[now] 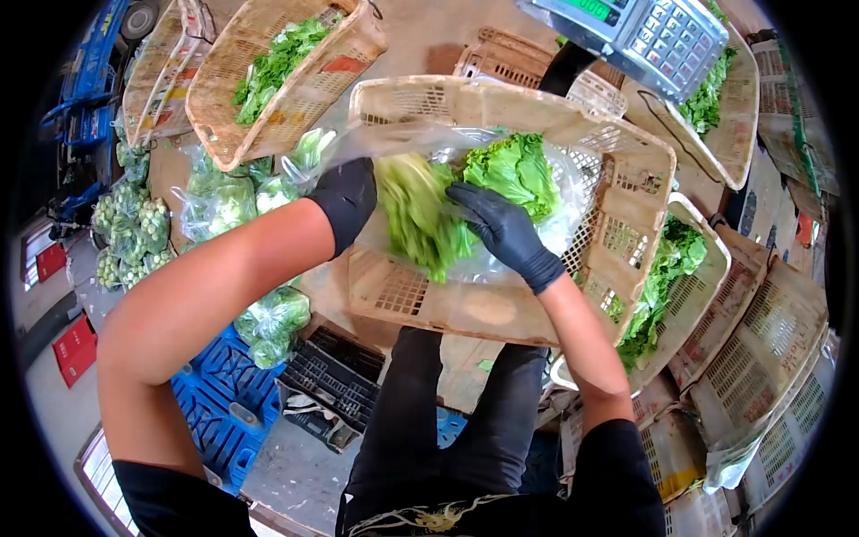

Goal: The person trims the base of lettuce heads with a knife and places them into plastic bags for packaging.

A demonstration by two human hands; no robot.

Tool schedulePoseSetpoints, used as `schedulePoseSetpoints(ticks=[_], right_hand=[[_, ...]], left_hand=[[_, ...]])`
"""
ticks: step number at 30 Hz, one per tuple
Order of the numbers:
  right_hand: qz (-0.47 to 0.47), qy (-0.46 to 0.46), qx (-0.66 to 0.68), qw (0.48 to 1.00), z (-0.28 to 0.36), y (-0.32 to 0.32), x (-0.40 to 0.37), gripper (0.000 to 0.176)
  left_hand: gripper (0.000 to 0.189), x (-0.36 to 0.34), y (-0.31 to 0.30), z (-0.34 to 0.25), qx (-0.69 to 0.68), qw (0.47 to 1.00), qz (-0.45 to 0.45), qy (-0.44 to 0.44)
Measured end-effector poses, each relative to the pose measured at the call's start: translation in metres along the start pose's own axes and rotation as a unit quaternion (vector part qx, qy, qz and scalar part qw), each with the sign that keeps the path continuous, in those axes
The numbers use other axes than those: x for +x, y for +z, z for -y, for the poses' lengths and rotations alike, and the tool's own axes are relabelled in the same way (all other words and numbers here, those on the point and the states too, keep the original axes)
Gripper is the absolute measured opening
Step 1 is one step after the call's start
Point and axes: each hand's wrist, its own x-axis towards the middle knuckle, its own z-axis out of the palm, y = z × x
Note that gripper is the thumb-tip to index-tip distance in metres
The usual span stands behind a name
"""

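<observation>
My left hand [351,192], in a black glove, is at the left side of a clear plastic bag [559,183]; its fingers are hidden behind the bag and leaves. Blurred leafy greens [419,215] hang beside it, inside or against the bag. My right hand [497,224], also gloved in black, lies across the greens with its fingers stretched toward the left. Just above it sits a head of green lettuce [514,174] on the bag. All of this is over a large beige plastic crate [465,324].
A scale [667,45] stands at the upper right. Crates with greens [219,98] lie at the upper left and right [698,295]. Bagged vegetables [219,201] are on the left, above a blue pallet [224,394] and a black crate [335,385]. More crates [761,340] stack at right.
</observation>
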Motion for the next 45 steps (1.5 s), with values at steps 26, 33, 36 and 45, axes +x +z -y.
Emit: schedulePoseSetpoints(ticks=[26,33,36,45], right_hand=[[-0.642,0.444,0.188,0.596,0.018,-0.15,-0.323,0.035],[-0.605,0.603,0.344,0.388,-0.079,0.093,-0.45,0.029],[-0.613,0.603,0.397,0.32,-0.117,0.167,-0.441,0.04],[-0.75,0.482,0.428,0.147,-0.176,0.249,-0.4,0.055]], left_hand=[[0.034,0.076,-0.172,-0.23,-0.674,0.709,-0.006,0.208],[0.027,0.227,0.085,-0.4,-0.765,0.609,0.125,-0.169],[0.019,0.276,0.154,-0.421,-0.634,0.764,0.07,-0.099],[0.053,0.334,0.236,-0.479,-0.538,0.793,0.268,-0.096]])
